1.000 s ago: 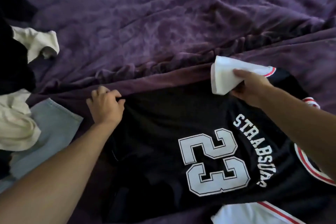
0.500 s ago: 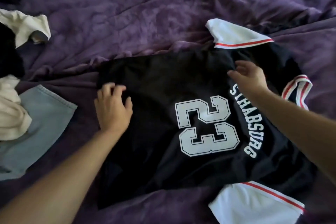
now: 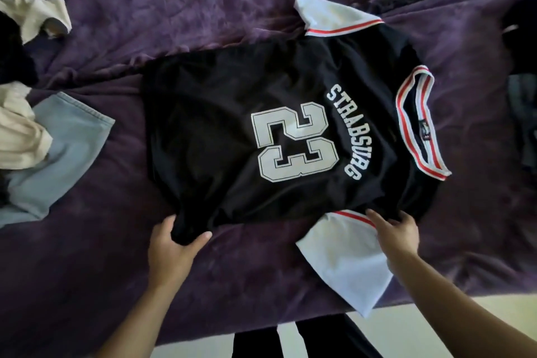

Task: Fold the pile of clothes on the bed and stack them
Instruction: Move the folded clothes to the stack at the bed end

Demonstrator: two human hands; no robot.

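Note:
A black jersey point(image 3: 220, 136) with a white "23", white sleeves and a red-striped collar lies spread back-up on the purple bedspread point(image 3: 203, 9), collar to the right. My left hand point(image 3: 171, 247) pinches the near bottom corner of the jersey between thumb and fingers. My right hand point(image 3: 398, 232) grips the near edge where the white near sleeve point(image 3: 345, 264) joins the black body. The far sleeve point(image 3: 328, 16) lies flat toward the back.
A pile of clothes sits at the left: a light blue garment point(image 3: 64, 148), cream pieces point(image 3: 20, 136) and dark fabric point(image 3: 11, 49). More dark clothes point(image 3: 523, 113) lie at the right edge. The bed's near edge and pale floor point(image 3: 436, 317) show below.
Both hands have left the far side of the jersey and come to its near edge, where they now take hold. The jersey lies flatter, with the far sleeve spread out.

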